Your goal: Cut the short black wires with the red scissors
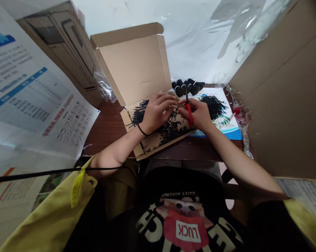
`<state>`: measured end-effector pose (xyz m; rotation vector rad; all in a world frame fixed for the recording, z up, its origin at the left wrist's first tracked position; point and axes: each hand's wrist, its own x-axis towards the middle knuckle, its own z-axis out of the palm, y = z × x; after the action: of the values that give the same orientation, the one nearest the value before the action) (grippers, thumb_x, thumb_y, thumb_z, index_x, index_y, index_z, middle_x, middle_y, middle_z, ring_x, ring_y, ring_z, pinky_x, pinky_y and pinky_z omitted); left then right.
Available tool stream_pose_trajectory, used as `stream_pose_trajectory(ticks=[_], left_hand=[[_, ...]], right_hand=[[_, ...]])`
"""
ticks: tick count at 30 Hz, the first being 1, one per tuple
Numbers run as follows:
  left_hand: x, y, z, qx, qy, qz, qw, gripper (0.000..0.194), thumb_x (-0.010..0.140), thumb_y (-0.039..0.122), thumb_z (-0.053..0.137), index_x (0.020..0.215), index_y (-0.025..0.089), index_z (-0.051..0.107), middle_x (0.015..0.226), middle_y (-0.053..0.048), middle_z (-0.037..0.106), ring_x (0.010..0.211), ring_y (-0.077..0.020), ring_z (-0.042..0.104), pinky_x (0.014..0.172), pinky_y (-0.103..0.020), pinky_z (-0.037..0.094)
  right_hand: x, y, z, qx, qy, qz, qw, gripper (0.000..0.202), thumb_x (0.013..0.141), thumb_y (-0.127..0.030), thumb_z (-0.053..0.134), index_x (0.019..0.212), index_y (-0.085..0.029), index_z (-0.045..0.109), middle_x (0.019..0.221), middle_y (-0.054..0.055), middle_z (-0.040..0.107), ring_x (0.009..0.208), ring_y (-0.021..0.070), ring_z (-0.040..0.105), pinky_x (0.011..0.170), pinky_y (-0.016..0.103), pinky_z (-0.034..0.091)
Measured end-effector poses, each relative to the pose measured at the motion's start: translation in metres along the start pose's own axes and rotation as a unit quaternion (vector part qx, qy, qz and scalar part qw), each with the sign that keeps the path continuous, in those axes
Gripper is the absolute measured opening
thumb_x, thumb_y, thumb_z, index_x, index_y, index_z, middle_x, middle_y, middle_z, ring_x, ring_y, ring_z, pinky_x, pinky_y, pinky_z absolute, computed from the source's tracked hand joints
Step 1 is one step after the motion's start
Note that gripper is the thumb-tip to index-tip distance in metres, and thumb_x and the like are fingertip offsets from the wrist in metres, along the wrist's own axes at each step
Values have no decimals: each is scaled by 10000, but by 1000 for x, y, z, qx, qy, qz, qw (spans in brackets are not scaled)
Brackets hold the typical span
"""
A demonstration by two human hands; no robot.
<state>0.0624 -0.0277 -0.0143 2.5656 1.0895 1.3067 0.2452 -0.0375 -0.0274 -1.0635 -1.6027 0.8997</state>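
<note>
My right hand (198, 113) is closed around red-handled cutters (188, 112), their dark metal end pointing away from me. Its fingertips meet those of my left hand (158, 109), which has its fingers bent together; whatever it pinches is too small to make out. Both hands are over an open cardboard box (147, 141). Small black scraps (171, 131) litter the box floor. Beside my left hand, inside the box, is a bunch of thin black strands (140, 112). A second loose pile of black strands (213, 106) lies just right of my right hand.
Behind the hands are several black bundles (186, 86) tied with white bands. The right pile rests on a blue-and-white printed sheet (232, 130), near pale loops (222, 121). Large cardboard (286, 105) stands at right; a carton (66, 45) and printed paper (29, 87) stand left.
</note>
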Motion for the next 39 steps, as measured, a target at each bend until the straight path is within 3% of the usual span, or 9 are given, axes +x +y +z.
stream_pose_trajectory(ticks=[3, 6, 8, 11, 14, 18, 22, 30, 39], left_hand=[[-3, -1, 2, 51, -60, 59, 995, 102, 896, 238, 523, 936, 232, 616, 976, -20, 669, 1047, -178, 572, 1087, -475, 309], [-4, -3, 2, 62, -94, 72, 991, 157, 929, 222, 442, 967, 212, 594, 911, -46, 649, 944, -173, 593, 932, -382, 434], [-5, -4, 1, 53, -102, 48, 992, 204, 933, 176, 386, 1034, 194, 563, 921, -65, 636, 884, -167, 595, 798, -319, 466], [-4, -3, -1, 8, -88, -36, 995, 238, 922, 138, 355, 1096, 185, 511, 844, -45, 623, 774, -147, 584, 732, -289, 457], [-1, -1, -3, -48, -70, -105, 991, 201, 949, 200, 340, 1063, 198, 506, 736, -9, 593, 666, -129, 551, 694, -280, 446], [0, 3, -4, -85, -47, -124, 987, 203, 967, 327, 362, 982, 210, 527, 726, -7, 595, 633, -119, 541, 645, -262, 424], [-2, 8, -4, -100, -57, -106, 988, 286, 975, 391, 334, 936, 200, 544, 755, -15, 622, 681, -114, 578, 650, -244, 416], [-3, 6, 0, -154, -45, -109, 981, 227, 972, 379, 369, 966, 189, 494, 571, 52, 593, 507, -76, 535, 576, -210, 401], [-2, 4, 1, -171, -12, -54, 984, 232, 958, 345, 417, 852, 184, 546, 772, -10, 681, 686, -84, 605, 644, -213, 444]], right_hand=[[-2, 0, 2, -12, -4, -29, 999, 300, 682, -419, 708, 906, -229, 644, 671, -45, 624, 595, 109, 568, 600, 265, 470], [-3, -2, 3, -19, 2, -34, 999, 322, 706, -451, 686, 945, -240, 645, 671, -44, 621, 591, 111, 567, 596, 264, 466], [-5, -4, 3, -37, 7, -38, 999, 321, 740, -464, 652, 970, -241, 646, 660, -42, 616, 585, 111, 564, 590, 262, 458], [-6, -7, 2, -140, 47, -78, 986, 305, 776, -455, 619, 960, -217, 667, 633, -31, 597, 569, 110, 535, 590, 258, 427], [-7, -7, 1, -267, 84, -118, 953, 288, 802, -431, 595, 952, -201, 682, 624, -15, 585, 581, 118, 522, 612, 265, 404], [-7, -7, 1, -336, 78, -117, 931, 294, 828, -415, 560, 998, -205, 675, 659, 4, 600, 634, 138, 553, 634, 267, 397], [-8, -9, 2, -348, 73, -98, 929, 318, 831, -436, 546, 1020, -211, 669, 666, 4, 606, 635, 136, 549, 638, 263, 399], [-8, -4, 4, -301, 104, -166, 933, 335, 815, -477, 571, 929, -182, 682, 562, -25, 570, 501, 96, 457, 528, 240, 352], [-8, -2, 4, -303, 90, -215, 924, 383, 803, -527, 582, 892, -170, 689, 567, -19, 553, 516, 94, 462, 536, 232, 341]])
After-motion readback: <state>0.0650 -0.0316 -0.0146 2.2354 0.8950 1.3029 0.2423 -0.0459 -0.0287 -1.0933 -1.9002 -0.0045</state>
